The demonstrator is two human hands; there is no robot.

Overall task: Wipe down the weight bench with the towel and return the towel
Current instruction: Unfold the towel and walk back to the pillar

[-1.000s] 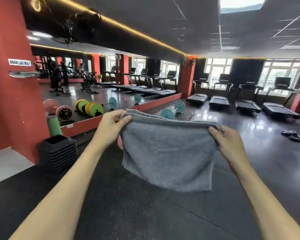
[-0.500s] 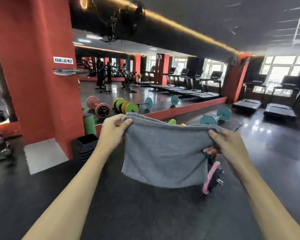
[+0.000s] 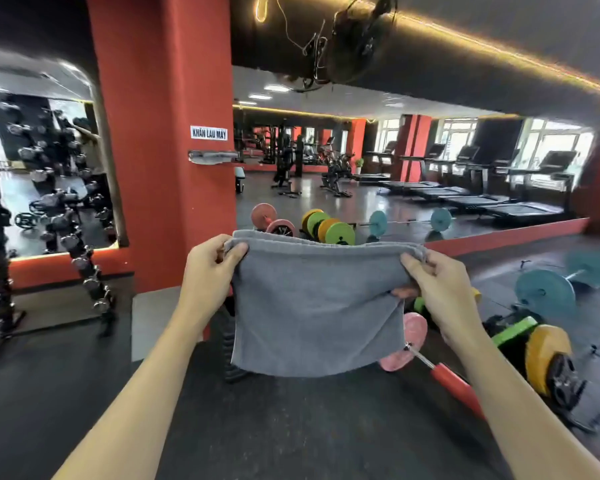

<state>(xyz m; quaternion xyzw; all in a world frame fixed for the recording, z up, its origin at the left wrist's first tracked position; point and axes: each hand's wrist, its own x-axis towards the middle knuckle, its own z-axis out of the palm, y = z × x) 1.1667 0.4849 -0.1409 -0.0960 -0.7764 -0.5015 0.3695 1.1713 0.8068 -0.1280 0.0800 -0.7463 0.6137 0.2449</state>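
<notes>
A grey terry-cloth towel (image 3: 312, 306) hangs folded in the air, stretched flat between the two hands at chest height above the dark rubber floor (image 3: 291, 427). The left hand (image 3: 210, 268) pinches the towel's upper left corner between thumb and curled fingers; the right hand (image 3: 440, 292) grips the upper right corner the same way, with the cloth bunched slightly under its thumb. The lower edge hangs free.

Beyond the left hand stands a red square pillar (image 3: 163, 133), carrying a small white sign with dark lettering (image 3: 209, 133) and, just under it, a short metal wall bar (image 3: 212, 156). Left of the pillar, a rack of dark dumbbells (image 3: 66, 220) leans against a mirror.

Below and right of the right hand lie a barbell with pink plates and a red grip (image 3: 416, 344), yellow and green plates (image 3: 541, 344), and a teal-plated barbell (image 3: 548, 292). Ahead, the wide wall mirror (image 3: 395, 168) reflects treadmills and coloured plates.
</notes>
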